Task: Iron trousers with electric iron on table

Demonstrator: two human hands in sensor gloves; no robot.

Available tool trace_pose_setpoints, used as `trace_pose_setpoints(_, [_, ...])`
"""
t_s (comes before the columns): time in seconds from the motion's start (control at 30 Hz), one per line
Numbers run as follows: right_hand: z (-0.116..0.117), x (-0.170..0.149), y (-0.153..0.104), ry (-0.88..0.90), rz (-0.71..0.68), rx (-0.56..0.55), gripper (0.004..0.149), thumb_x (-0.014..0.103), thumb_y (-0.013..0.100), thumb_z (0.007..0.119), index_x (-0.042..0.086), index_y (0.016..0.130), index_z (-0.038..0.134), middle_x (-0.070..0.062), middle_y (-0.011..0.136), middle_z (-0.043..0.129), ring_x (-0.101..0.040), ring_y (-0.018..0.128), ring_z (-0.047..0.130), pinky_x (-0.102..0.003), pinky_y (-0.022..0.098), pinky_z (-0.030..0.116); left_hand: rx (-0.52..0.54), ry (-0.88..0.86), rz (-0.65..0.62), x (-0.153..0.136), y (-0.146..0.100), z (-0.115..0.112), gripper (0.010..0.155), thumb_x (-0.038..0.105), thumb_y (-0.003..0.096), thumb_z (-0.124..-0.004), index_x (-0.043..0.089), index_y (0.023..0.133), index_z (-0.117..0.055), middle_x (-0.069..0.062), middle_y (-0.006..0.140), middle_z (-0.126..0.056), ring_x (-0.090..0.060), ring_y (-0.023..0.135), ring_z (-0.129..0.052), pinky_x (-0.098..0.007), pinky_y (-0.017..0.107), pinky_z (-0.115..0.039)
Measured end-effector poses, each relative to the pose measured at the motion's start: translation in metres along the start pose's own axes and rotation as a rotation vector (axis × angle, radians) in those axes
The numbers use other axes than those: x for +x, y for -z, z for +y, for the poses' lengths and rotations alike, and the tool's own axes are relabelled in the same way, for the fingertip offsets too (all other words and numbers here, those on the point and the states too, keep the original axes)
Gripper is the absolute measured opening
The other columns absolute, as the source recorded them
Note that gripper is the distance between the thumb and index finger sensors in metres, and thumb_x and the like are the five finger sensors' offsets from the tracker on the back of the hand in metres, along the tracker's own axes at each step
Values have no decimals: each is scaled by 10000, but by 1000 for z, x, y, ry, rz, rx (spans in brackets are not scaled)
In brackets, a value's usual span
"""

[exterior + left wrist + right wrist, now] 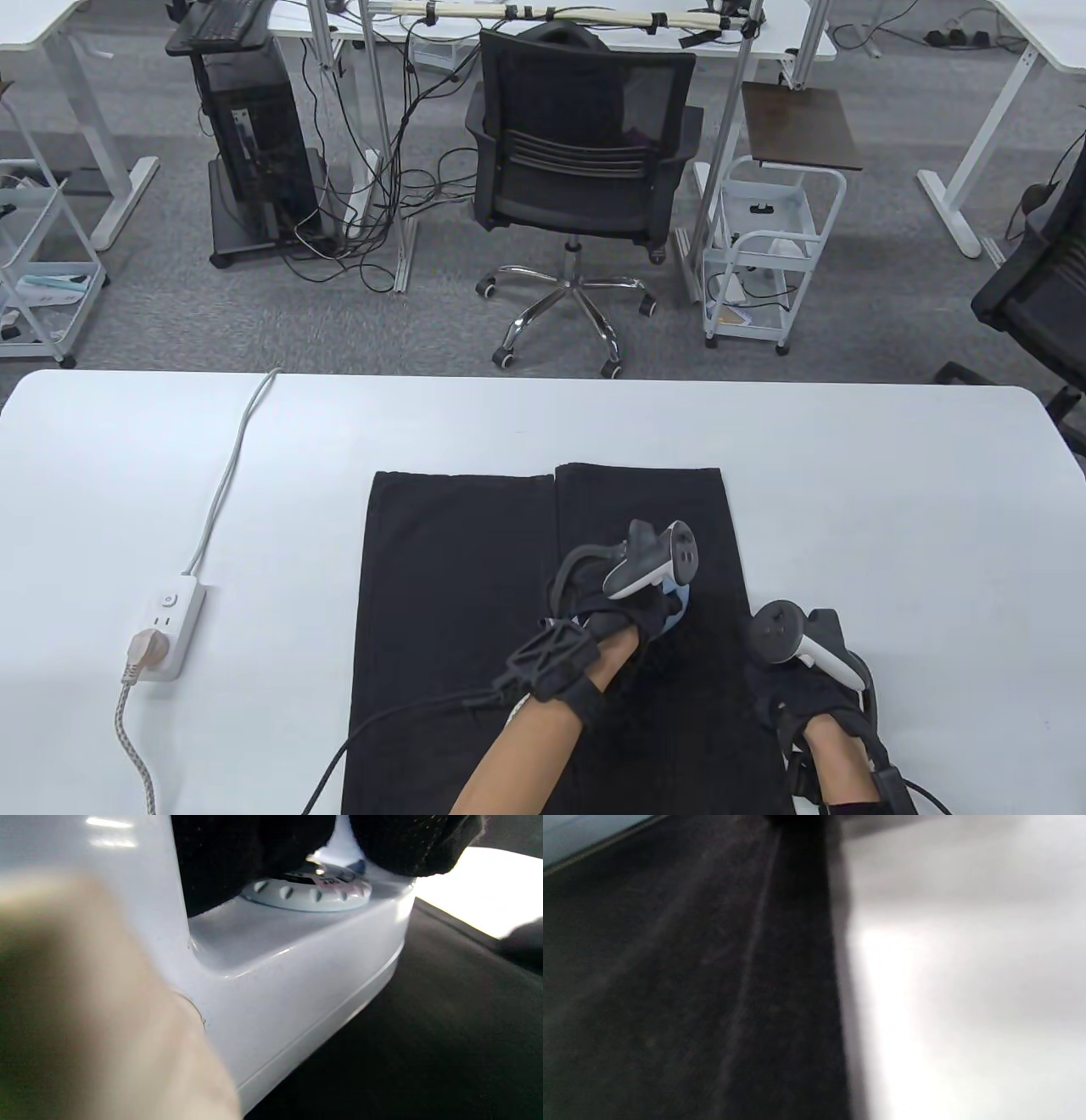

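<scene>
The right hand (806, 692) rests on the trousers (458, 611) at their right edge; its finger posture cannot be determined. Just left and beyond it, the left hand (632, 607) grips the iron (297, 984), which sits on the right trouser leg. The trousers lie flat on the desk (891, 509); a power strip (165, 624) lies well left of both hands.

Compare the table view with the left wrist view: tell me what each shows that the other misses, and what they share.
Only the table view shows both gloved hands at once, the left hand over the iron and the right hand at the right edge of the trousers, plus the power strip with its plug and the office chair beyond the table.

Only the left wrist view shows the iron's white body and its ribbed dial under the gloved fingers.

Both show the iron resting on the black trousers, gripped by the left hand.
</scene>
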State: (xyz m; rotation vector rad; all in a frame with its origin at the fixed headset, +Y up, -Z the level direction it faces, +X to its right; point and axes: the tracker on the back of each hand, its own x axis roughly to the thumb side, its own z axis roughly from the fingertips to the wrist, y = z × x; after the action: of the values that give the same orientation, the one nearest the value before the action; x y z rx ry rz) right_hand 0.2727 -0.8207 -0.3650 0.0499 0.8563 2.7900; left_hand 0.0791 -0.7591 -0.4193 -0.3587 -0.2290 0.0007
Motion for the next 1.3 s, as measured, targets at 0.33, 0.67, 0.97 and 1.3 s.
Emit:
trace_pose_setpoints(0.33, [2,-3,-1,13,-10,-21,653,249,593,509,171,1107,115,-215,1134,-9,-569,974,21,-793,615,229,-21,100,-296,43,-109,-45,526,567,446,-787,141,752,-748,42,416,-929,-110,316,-981,-486,493,-845])
trace_pose_setpoints(0.67, [1,-3,-2,10,-6,-14,655,248,593,512,169,1107,114,-218,1133,-9,-574,973,23,-798,613,233,-2,82,-257,40,-83,-35,539,576,461,-795,143,777,-743,46,435,-927,-109,333,-976,-476,507,-841])
trace_pose_setpoints(0.97, [0,-1,-1,-8,6,-9,654,248,596,508,170,1105,104,-223,1132,-9,-584,973,32,-800,615,247,4,17,-70,21,13,3,537,583,462,-790,153,781,-741,52,441,-925,-103,342,-975,-470,513,-841])
trace_pose_setpoints(1.3, [1,1,0,-14,11,-12,656,255,598,501,162,1106,97,-230,1130,-14,-588,971,32,-799,615,248,12,-68,150,-35,62,25,541,593,467,-784,159,788,-737,59,449,-926,-98,350,-975,-463,518,-841])
